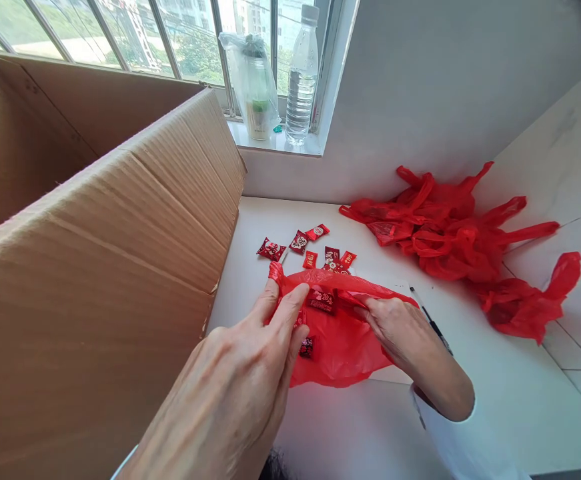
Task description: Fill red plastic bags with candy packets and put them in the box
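A thin red plastic bag (355,347) is spread between my two hands at the counter's near edge. My left hand (250,353) grips the bag's left rim, with a bunched handle sticking up past its fingers. On the opposite side, my right hand (395,327) is closed on the bag's rim, its fingertips partly hidden by the plastic. Inside the mouth lies a dark red wrapped candy (321,300), and another small candy (307,347) shows by my left thumb. Just beyond the bag, several wrapped candies, including a dark red one (271,249), lie on the white counter (250,220).
A large open cardboard box (170,200) takes up the left side. Several filled red bags (450,227) sit at the back right, beside a pen (435,327). A water bottle (302,87) and a plastic-wrapped jar (257,100) stand on the windowsill.
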Tool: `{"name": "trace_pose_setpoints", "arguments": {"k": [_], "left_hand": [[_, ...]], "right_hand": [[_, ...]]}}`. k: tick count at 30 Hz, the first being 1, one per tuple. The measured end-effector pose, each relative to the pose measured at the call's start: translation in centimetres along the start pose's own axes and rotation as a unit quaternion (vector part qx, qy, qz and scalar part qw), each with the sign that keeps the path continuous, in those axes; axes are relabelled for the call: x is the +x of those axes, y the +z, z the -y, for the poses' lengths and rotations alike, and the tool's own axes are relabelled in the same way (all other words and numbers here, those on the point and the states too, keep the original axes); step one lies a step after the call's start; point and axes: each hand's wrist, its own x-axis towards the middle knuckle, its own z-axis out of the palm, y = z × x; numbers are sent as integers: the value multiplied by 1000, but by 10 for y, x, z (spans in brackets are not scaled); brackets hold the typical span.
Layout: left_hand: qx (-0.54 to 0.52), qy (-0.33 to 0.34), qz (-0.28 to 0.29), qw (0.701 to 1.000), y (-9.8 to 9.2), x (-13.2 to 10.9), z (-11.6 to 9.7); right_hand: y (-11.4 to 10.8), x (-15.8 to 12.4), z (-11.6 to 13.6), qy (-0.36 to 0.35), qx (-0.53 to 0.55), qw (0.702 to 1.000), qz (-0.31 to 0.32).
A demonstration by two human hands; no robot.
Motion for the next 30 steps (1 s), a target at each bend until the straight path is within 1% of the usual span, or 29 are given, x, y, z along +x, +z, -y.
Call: {"name": "trace_pose_setpoints", "arguments": {"k": [2, 4, 8, 10, 12, 14, 17, 19, 21, 25, 27, 30], "left_hand": [[-2, 1, -7, 1000, -2, 2, -4], [-5, 6, -10, 1000, -3, 3, -7], [-12, 11, -11, 1000, -5, 2, -5], [-16, 15, 0, 1000, -5, 0, 0], [-10, 12, 4, 1000, -4, -2, 6], [5, 2, -1, 1000, -4, -5, 10], [32, -3, -16, 999, -2, -7, 14], [46, 9, -24, 999, -1, -8, 16], [52, 16, -24, 998, -1, -8, 15], [52, 3, -19, 998, -1, -6, 10], [55, -7, -32, 998, -2, -6, 7], [63, -22, -58, 996, -2, -8, 1]], "right_hand": [[-1, -1, -1, -6, 2, 1000, 8], [3, 0, 0, -24, 13, 1000, 3], [19, -1, 11, -44, 20, 998, -43], [29, -3, 17, -91, 25, 993, -70], [37, -6, 20, -172, 46, 981, -75], [40, -7, 20, -232, 81, 967, -61], [37, -4, 17, -260, 140, 955, -20], [33, 0, 16, -260, 155, 953, 23], [31, 3, 17, -244, 153, 957, 42], [38, 5, 22, -212, 184, 958, 50], [43, 6, 25, -197, 197, 959, 52], [50, 8, 29, -179, 216, 959, 35]]}}
